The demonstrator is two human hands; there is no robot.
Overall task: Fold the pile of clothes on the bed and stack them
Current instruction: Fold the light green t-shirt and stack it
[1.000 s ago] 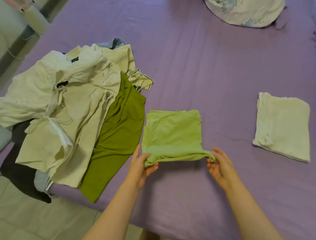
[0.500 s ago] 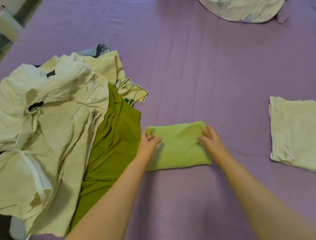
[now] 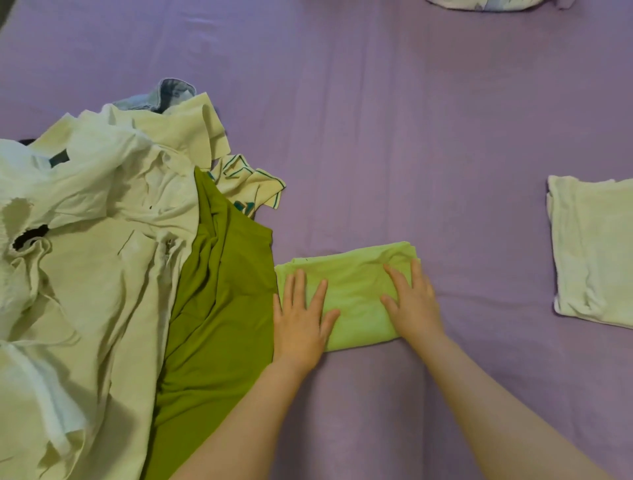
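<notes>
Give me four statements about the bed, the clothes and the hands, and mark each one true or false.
1. Both hands, left hand and right hand, press flat on the light green garment. True.
2. The cream folded garment lies on top of the light green one. False: it lies apart, to the right.
3. The olive green garment is folded. False: it lies loose in the unfolded pile.
4. The purple sheet covers the bed. True.

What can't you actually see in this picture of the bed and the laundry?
- Head view: the cream folded garment runs off the right edge.
- The patterned pillow is cut by the top edge.
- The blue denim piece is mostly buried under the pile.
- Both hands cover part of the light green garment.
</notes>
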